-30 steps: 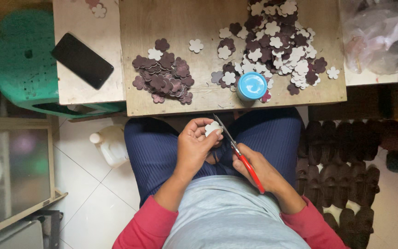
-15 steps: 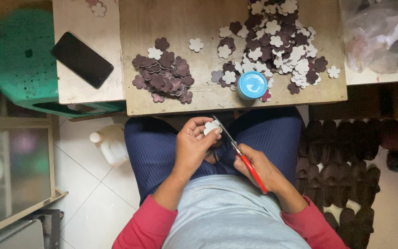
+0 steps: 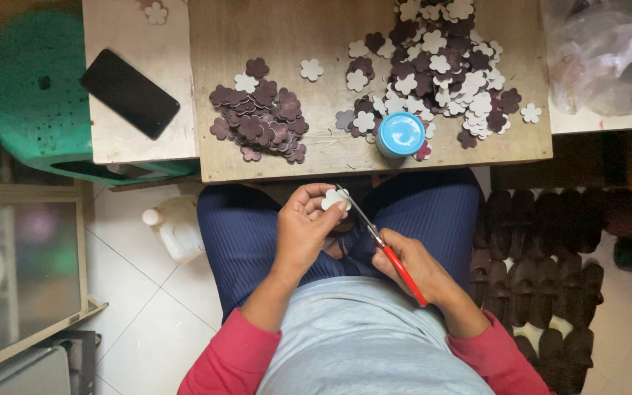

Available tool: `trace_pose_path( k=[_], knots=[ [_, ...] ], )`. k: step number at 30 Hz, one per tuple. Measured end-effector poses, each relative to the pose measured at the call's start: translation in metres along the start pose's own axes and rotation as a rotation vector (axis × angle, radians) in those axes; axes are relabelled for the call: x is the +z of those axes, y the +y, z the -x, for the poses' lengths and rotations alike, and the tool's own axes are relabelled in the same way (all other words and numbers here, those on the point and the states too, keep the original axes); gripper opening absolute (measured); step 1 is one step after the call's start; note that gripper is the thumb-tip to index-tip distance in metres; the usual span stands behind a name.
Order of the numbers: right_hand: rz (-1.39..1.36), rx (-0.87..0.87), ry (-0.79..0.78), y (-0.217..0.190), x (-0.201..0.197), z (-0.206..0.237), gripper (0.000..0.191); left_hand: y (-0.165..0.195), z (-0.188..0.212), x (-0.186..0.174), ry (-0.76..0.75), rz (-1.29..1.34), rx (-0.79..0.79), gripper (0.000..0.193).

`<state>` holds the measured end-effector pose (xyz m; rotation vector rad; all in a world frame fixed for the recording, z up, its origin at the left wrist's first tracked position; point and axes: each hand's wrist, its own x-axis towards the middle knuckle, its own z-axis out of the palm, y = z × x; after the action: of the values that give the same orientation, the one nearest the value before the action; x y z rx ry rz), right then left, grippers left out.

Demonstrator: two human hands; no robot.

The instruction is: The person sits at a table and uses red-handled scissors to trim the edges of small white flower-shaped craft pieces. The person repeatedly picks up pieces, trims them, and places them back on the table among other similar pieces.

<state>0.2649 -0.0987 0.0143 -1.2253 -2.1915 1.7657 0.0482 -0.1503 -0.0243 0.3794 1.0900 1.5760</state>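
A black rectangular phone (image 3: 130,93) lies face up on a pale board at the upper left. Left of it stands a green plastic stool (image 3: 31,95). On the wooden tabletop (image 3: 287,29), a heap of dark maroon flower-shaped cutouts (image 3: 259,121) sits left of centre, and a mixed pile of white and maroon flower cutouts (image 3: 440,69) spreads to the upper right. A round blue-lidded container (image 3: 401,134) stands at the table's near edge. A crumpled clear plastic bag (image 3: 605,55) fills the upper right corner. A white plastic bottle (image 3: 173,227) lies on the tiled floor (image 3: 148,322).

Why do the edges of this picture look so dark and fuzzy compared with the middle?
Head view: light falls mostly on the table and flower pieces, which look sharp; the green stool and glass panel at left are blurred and dim, the right edge sinks into shadow, and the plastic bag shows glare.
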Motion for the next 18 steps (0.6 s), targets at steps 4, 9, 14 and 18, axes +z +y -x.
trace_pose_path(
  k=[4,9,14,18],
  knots=[
    [-0.002,0.014,-0.007,-0.0015,-0.0008,0.0006,0.030,0.0009,-0.0009,-0.0012,0.006,-0.035,0.009,0.033],
    [0.014,0.036,-0.008,-0.0012,0.0000,0.0003,0.031,0.0016,-0.0009,-0.0017,0.006,-0.082,0.013,0.034],
    [0.006,-0.107,-0.066,-0.0024,-0.0032,-0.0011,0.032,0.0033,-0.0004,0.0017,0.032,-0.149,0.013,0.032],
    [0.034,-0.090,-0.063,-0.0036,-0.0020,-0.0003,0.033,0.0056,0.0027,0.0075,0.029,-0.069,-0.017,0.034]
  ],
)
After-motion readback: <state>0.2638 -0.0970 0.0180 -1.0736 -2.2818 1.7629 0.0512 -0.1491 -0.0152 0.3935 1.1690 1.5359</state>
